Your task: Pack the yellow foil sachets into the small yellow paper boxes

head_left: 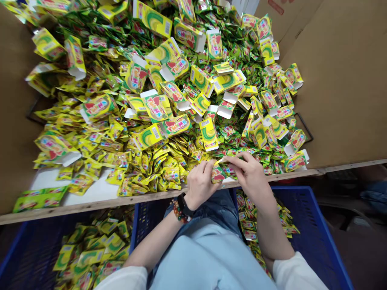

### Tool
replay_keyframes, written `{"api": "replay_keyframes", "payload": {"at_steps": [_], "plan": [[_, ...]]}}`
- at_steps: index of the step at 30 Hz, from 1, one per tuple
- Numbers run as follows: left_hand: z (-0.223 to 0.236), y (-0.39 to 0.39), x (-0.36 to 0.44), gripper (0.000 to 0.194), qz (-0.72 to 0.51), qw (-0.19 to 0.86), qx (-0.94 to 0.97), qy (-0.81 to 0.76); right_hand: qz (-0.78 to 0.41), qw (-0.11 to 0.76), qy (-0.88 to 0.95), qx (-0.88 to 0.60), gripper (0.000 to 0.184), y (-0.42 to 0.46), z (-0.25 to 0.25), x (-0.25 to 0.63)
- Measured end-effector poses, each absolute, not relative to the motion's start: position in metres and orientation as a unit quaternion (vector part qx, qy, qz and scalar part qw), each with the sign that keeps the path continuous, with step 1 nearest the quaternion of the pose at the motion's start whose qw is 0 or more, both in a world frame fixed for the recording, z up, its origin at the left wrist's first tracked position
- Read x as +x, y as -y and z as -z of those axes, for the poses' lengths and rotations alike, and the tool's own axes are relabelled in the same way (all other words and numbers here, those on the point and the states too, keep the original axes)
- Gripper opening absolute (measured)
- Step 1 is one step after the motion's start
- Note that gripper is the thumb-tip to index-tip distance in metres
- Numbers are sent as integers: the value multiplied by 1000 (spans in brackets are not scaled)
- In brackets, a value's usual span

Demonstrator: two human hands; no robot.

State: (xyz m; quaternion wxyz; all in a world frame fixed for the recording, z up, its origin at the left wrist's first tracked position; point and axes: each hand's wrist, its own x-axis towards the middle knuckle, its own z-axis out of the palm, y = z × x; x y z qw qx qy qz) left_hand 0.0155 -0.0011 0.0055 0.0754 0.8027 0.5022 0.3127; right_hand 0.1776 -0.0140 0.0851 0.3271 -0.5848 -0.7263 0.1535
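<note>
A small printed packet [218,174], yellow-green with a pale edge, sits between the left hand [199,185] and the right hand [249,175], just above the wooden edge [90,203] of the desk. The fingers [238,159] of both hands are together on it, pinching it from either side, though how firmly each one grips is hard to tell at this angle.

The main risk lies in that pinch. Thin card could crease or tear if squeezed too hard, and the glossy surface could slip from the fingers and drop into the loose heap. Around the hands lies a dense pile of foil sachets [145,169] mixed with open cartons, such as the barcoded carton [209,134] nearest the hands. The heap reaches the wooden edge, so a careless forearm could probably push sachets over it. The wristwatch [183,204] and bead bracelet [179,212] on the left wrist could catch on loose pieces.

Below the edge, a left blue crate [33,249] and a right blue crate [311,237] hold more sachets on either side of the person's lap. Cardboard walls [341,80] flank the pile, which crowds the space in front of the hands.
</note>
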Motion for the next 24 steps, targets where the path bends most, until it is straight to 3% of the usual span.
{"api": "replay_keyframes", "payload": {"at_steps": [4,8,13,16,19,21,22,24], "plan": [[9,14,26,50,-384,152,764,-495,-79,382,706,-591,40,17,-72,162],[25,22,30,48,-459,219,698,-503,-13,450,702,-552,25,25,-44,142],[36,27,27,38,-478,228,662,-530,-8,386,723,-572,11,39,-27,127],[36,29,25,40,-468,226,669,-532,-100,376,712,-584,17,46,-28,126],[36,31,25,57,-456,230,688,-516,-205,498,612,-579,43,49,-23,131],[38,32,26,57,-457,218,705,-497,-301,561,523,-566,63,47,-17,135],[39,32,27,53,-457,212,714,-486,-365,564,491,-555,67,46,-14,137],[41,33,27,50,-459,207,723,-473,-477,532,465,-524,57,45,-11,139]]}}
